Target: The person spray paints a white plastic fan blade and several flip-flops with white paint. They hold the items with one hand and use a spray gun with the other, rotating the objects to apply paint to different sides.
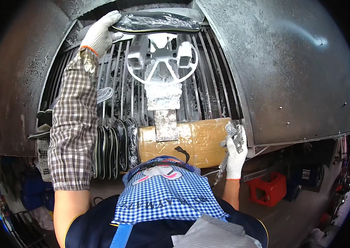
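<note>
My left hand (102,34), in a white knit glove, reaches to the far end of the work area. Its fingers and thumb close on the left end of a long, black, film-wrapped piece with a pale edge line (156,22), which lies across the top of a white-coated wheel-shaped stand (162,62). On the near right, my gloved right hand (237,153) is wrapped round a grimy metal spray gun (231,131), with a hose (220,169) hanging below. The gun is apart from the black piece.
Metal bars (119,91) form a grate beneath the stand. A brown tape-covered padded block (204,142) lies along the near edge, beside several upright film-wrapped black pieces (111,146). Metal panels (290,82) flank both sides. A red crate (268,189) stands low on the right.
</note>
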Demonstrator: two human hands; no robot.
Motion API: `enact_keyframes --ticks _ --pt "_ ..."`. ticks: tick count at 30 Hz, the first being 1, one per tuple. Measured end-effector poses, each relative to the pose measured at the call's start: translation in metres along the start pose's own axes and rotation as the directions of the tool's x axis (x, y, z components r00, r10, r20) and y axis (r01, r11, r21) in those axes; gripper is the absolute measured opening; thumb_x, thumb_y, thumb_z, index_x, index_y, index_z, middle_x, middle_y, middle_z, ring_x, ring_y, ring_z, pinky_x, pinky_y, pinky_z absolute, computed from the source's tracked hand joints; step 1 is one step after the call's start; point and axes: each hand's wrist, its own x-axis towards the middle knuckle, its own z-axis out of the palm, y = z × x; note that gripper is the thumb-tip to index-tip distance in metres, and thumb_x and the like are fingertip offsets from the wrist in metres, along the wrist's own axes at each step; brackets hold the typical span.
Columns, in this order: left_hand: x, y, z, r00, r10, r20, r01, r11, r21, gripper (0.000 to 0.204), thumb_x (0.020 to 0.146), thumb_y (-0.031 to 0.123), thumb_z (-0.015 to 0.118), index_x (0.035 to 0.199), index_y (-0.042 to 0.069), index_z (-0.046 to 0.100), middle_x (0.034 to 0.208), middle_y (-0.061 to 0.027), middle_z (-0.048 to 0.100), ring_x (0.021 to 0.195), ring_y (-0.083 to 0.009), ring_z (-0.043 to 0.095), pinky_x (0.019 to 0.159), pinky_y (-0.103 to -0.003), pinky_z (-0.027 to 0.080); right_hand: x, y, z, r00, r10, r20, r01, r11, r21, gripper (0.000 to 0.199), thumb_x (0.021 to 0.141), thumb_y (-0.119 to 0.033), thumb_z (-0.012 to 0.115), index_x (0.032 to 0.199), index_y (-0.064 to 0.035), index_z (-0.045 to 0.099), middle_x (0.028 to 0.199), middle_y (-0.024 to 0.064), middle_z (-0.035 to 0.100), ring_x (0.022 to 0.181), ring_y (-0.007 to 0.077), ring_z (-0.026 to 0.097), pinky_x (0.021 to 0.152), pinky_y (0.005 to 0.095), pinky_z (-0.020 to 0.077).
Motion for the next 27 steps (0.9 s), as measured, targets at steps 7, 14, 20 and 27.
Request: enact_keyframes --ticks 7,14,20,27 --pt "-0.005 -0.007 0.009 0.998 -0.026 0.051 0.025 1.0 0.013 0.036 0.102 0.017 0.067 0.134 0.002 0.062 0.122 -0.0077 0.069 0.107 -0.0144 0.07 0.076 -0.032 0.063 0.001 0.009 0.001 0.999 -0.03 0.037 0.03 0.999 0.018 0.065 0.096 -0.009 0.072 0.154 0.002 0.045 0.139 0.0104 0.055 0.113 0.0167 0.061 0.095 0.0305 0.0522" --pt "0.009 -0.022 -0.002 0.994 -0.068 0.08 0.067 0.998 0.013 0.026 0.099 0.019 0.071 0.118 0.002 0.068 0.104 -0.0093 0.074 0.083 -0.0133 0.074 0.062 -0.025 0.063 0.003 0.017 0.001 0.998 -0.045 0.034 0.046 0.999 -0.028 0.066 0.095 -0.007 0.072 0.154 0.0015 0.045 0.139 0.0096 0.053 0.125 0.02 0.056 0.107 0.0327 0.0472" --pt "-0.005 -0.014 0.002 1.0 0.014 0.001 -0.014 0.986 0.165 0.025 0.099 0.012 0.067 0.118 -0.004 0.069 0.103 -0.0137 0.073 0.084 -0.0172 0.073 0.064 -0.026 0.064 0.001 0.006 0.007 0.998 0.001 0.058 -0.001 1.0 -0.009 0.064 0.096 -0.007 0.07 0.154 0.0011 0.046 0.141 0.0102 0.05 0.116 0.0186 0.059 0.091 0.031 0.0554" --pt "-0.007 -0.023 -0.012 0.993 0.032 0.116 -0.058 0.972 0.229 0.031 0.103 0.021 0.06 0.124 -0.001 0.068 0.111 -0.0141 0.073 0.094 -0.0182 0.073 0.072 -0.029 0.063 -0.002 0.009 0.014 0.995 -0.045 0.084 0.048 0.998 -0.03 0.063 0.097 -0.009 0.07 0.154 0.003 0.044 0.132 0.0091 0.056 0.102 0.016 0.063 0.087 0.0307 0.0557"
